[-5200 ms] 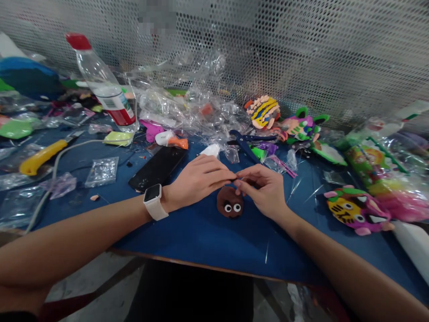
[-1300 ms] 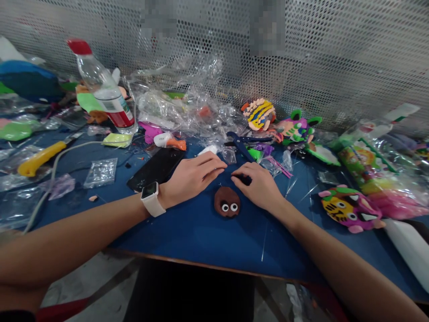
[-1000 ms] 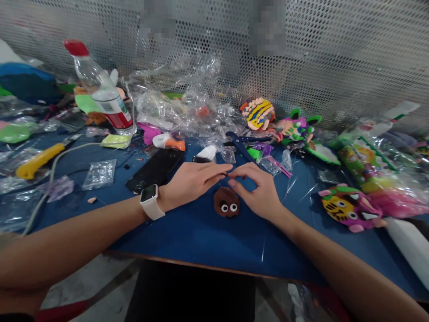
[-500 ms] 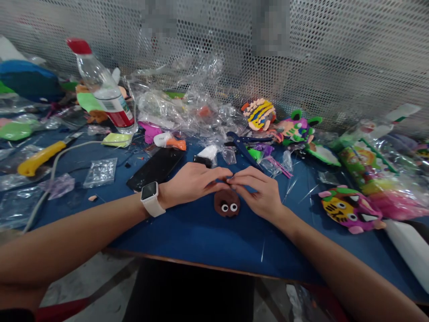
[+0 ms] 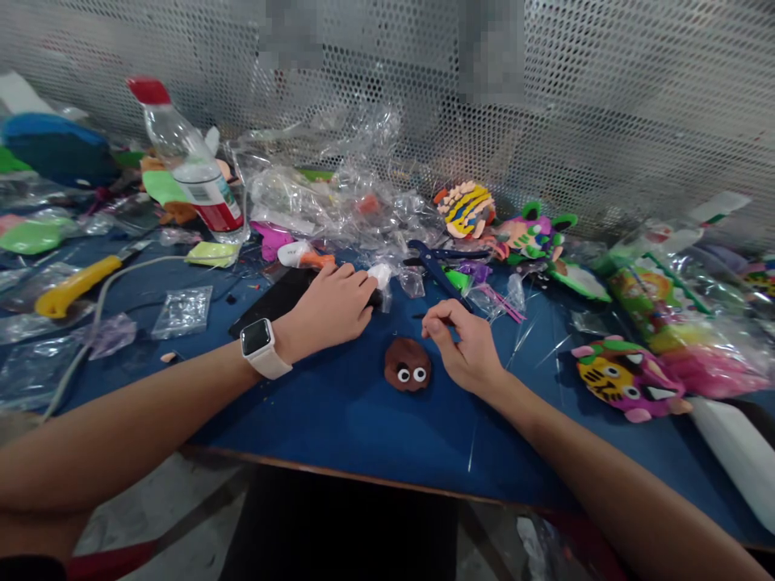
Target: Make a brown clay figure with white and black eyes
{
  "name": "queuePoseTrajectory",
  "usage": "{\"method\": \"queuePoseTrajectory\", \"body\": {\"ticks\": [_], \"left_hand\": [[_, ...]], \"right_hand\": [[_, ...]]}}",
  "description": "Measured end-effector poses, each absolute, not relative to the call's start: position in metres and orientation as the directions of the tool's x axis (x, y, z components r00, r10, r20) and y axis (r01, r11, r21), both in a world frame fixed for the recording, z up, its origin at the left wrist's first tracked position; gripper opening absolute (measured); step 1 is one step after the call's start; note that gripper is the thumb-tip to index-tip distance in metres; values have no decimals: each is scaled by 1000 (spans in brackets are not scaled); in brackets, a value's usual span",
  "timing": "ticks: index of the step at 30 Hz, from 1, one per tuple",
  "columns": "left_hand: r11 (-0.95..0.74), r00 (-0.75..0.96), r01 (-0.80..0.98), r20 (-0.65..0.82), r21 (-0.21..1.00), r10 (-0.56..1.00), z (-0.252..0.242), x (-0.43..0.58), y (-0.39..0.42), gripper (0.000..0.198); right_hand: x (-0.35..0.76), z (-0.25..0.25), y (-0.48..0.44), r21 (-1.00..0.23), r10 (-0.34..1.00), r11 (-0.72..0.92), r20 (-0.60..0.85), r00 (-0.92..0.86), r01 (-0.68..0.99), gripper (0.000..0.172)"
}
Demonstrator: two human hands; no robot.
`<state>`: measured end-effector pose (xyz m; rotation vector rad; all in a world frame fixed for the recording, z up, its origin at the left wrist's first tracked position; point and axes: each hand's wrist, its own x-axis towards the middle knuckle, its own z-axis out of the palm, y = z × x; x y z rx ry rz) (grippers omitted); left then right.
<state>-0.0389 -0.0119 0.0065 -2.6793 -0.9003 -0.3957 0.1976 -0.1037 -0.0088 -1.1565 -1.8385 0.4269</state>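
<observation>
A round brown clay piece [image 5: 408, 359] with two white-and-black eyes lies on the blue table between my hands. My right hand [image 5: 463, 343] is just right of it, thumb and fingers pinched together. A thin dark sliver [image 5: 418, 315] sticks out from those fingertips. My left hand [image 5: 330, 305], with a white-banded watch [image 5: 265, 347] on the wrist, reaches palm down over a black phone [image 5: 272, 300]. Its thumb and fingers close around a lump of black clay [image 5: 377, 298], partly hidden, beside a white wrapper [image 5: 381, 274].
Blue-handled pliers [image 5: 439, 266] lie beyond my right hand. Clear plastic wrapping [image 5: 339, 202] and a red-capped bottle [image 5: 206, 186] stand toward the back. A yellow-handled cutter [image 5: 78, 286] is at left. A colourful clay animal face [image 5: 630, 378] sits at right.
My hands were together above the brown piece and have parted. The left moved left and away from me to the black clay; the right drew slightly back, a dark sliver now visible in its fingers.
</observation>
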Motion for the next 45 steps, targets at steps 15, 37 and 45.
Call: {"method": "queuePoseTrajectory", "body": {"ticks": [15,37,45], "left_hand": [[-909,765,417,538,6,354,6,-31,-25,32],[-935,674,347,676,66,298,9,-33,-26,32],[-889,761,458,518,-3,391,1,-30,-23,28]], "right_hand": [[195,-14,-100,-804,871,367,474,131,469,13],[197,-6,-102,-859,892,449,418,-171,245,25],[202,-8,-94,-678,883,442,443,-153,588,15]]}}
